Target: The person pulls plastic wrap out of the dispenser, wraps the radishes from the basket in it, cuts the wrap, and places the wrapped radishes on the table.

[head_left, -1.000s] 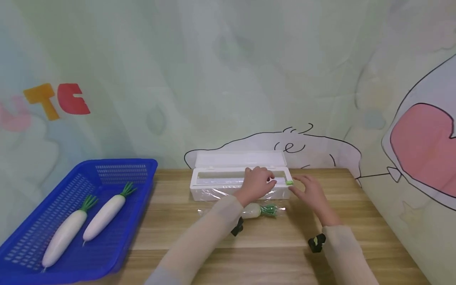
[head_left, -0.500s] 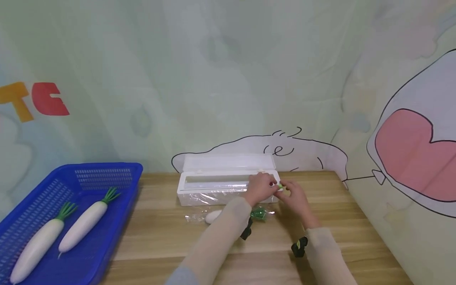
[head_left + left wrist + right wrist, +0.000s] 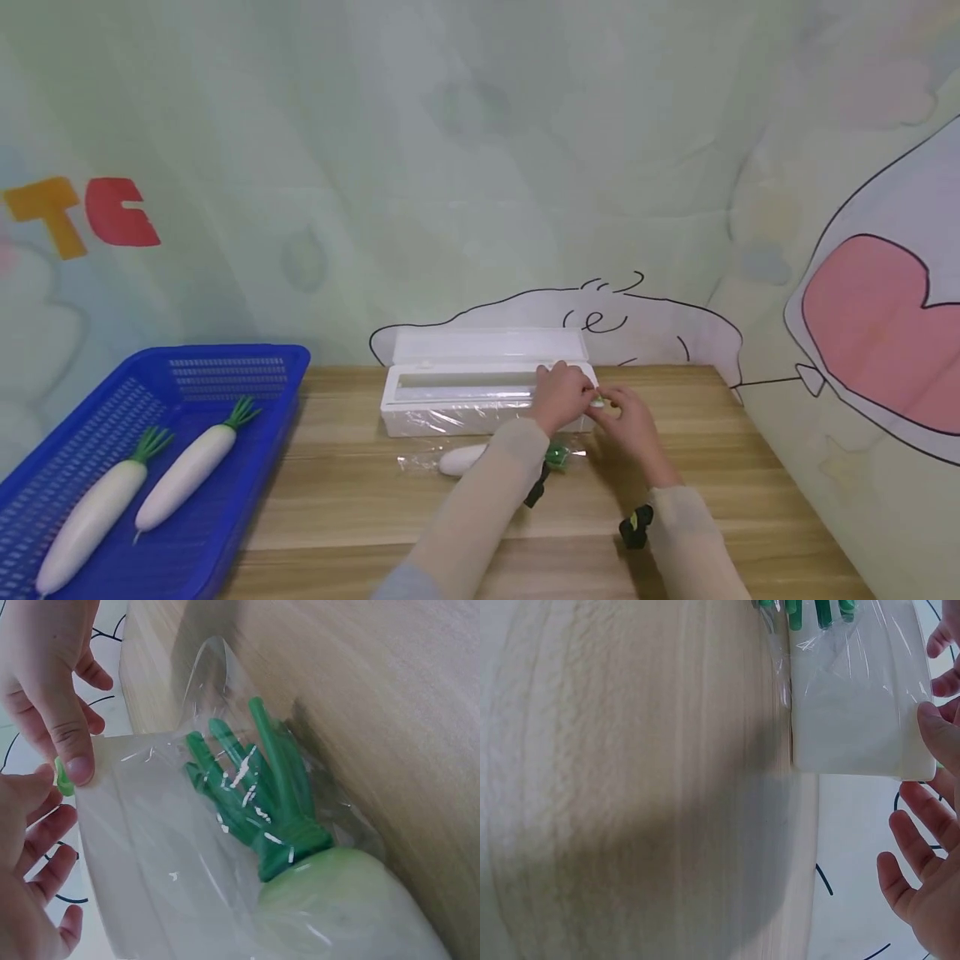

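Observation:
A white cling film dispenser (image 3: 435, 422) with its lid raised stands against the wall, clear film hanging down its front. My left hand (image 3: 561, 398) reaches across to its right end, a fingertip and thumb at the small green slide cutter (image 3: 64, 781). At the same corner my right hand (image 3: 632, 427) grips the box edge, its thumb (image 3: 79, 766) pressed on the front and its other fingers spread behind. A white radish (image 3: 459, 460) with green leaves (image 3: 277, 817) lies in front of the dispenser under clear film, partly hidden by my left forearm.
To the left, a blue plastic basket (image 3: 243, 500) holds two more white radishes, one on the left (image 3: 92, 525) and one on the right (image 3: 187, 475). A printed cloth wall (image 3: 480, 208) rises right behind the wooden table (image 3: 360, 517).
My right hand has moved left onto the dispenser's corner, and my left hand has moved right to the green cutter. Both hands have met there. The head view has shifted slightly.

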Action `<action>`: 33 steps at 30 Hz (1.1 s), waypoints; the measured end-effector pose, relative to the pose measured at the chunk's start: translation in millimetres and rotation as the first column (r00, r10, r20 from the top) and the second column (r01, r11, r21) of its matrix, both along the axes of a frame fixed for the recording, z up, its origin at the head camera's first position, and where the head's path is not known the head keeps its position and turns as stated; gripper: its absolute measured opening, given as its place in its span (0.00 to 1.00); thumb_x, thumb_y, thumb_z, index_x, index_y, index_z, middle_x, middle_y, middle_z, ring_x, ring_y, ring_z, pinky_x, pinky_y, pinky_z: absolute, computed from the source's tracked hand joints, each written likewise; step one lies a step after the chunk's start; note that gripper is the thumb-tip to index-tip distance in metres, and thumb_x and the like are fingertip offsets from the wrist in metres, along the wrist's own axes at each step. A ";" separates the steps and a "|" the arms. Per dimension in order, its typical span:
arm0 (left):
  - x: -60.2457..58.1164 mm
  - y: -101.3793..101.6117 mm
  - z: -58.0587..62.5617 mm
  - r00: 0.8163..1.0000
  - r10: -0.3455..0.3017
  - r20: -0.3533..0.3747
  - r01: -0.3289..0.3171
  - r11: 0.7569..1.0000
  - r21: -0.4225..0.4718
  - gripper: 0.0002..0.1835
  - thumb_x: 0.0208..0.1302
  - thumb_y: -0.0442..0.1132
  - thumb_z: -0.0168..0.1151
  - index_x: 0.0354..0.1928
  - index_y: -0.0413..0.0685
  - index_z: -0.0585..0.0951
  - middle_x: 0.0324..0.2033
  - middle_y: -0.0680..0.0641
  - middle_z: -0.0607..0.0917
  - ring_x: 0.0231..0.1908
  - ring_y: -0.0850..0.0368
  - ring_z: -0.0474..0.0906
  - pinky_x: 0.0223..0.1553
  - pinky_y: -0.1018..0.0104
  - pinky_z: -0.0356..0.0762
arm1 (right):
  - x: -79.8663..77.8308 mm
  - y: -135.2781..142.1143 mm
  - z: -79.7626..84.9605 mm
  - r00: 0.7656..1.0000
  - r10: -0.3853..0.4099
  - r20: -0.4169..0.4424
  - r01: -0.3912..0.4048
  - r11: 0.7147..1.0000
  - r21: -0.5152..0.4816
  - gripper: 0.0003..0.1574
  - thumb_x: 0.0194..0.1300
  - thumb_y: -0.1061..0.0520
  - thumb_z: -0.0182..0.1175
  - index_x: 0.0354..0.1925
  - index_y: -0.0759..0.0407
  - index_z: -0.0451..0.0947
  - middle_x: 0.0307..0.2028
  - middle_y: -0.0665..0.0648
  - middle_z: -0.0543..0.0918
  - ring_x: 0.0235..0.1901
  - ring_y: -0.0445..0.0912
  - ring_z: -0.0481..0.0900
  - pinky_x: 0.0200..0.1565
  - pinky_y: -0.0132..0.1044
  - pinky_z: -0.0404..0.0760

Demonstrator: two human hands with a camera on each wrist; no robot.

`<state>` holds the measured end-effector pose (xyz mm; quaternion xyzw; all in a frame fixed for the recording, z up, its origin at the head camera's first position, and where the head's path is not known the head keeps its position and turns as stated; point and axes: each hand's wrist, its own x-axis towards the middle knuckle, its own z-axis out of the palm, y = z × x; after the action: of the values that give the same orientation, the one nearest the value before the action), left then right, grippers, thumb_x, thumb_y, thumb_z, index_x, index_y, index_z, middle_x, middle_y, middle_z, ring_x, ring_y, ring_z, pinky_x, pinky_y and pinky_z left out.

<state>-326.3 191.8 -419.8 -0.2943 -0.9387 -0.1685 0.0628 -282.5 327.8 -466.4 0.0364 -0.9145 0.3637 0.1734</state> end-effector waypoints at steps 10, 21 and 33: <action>3.0 11.4 -3.5 0.999 -0.007 -0.033 0.002 0.989 -0.150 0.11 0.68 0.54 0.56 0.38 0.64 0.87 0.35 0.62 0.85 0.41 0.63 0.73 0.49 0.60 0.67 | 8.2 4.3 4.3 1.000 0.000 -0.020 0.001 0.999 0.040 0.22 0.60 0.60 0.66 0.50 0.72 0.79 0.48 0.70 0.80 0.48 0.63 0.77 0.48 0.57 0.76; 1.1 -5.5 -2.6 0.999 0.037 -0.008 -0.038 0.995 -0.093 0.09 0.62 0.53 0.62 0.35 0.64 0.88 0.31 0.65 0.86 0.38 0.63 0.73 0.44 0.63 0.64 | 10.0 0.2 7.0 1.000 -0.002 0.014 -0.001 0.983 0.184 0.24 0.63 0.53 0.65 0.51 0.69 0.79 0.46 0.67 0.82 0.45 0.61 0.79 0.45 0.56 0.78; -1.0 -28.4 -0.7 0.998 0.049 -0.040 -0.053 0.994 -0.095 0.09 0.62 0.52 0.62 0.33 0.63 0.89 0.30 0.63 0.85 0.38 0.61 0.71 0.45 0.61 0.62 | 10.8 2.7 2.8 0.999 -0.036 0.008 0.033 0.977 0.208 0.26 0.63 0.49 0.64 0.54 0.64 0.79 0.48 0.65 0.83 0.43 0.59 0.80 0.41 0.54 0.78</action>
<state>-327.3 163.3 -420.5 -0.2761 -0.9515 -0.1162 0.0706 -271.7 330.4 -463.5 0.0364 -0.9491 0.2631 0.1696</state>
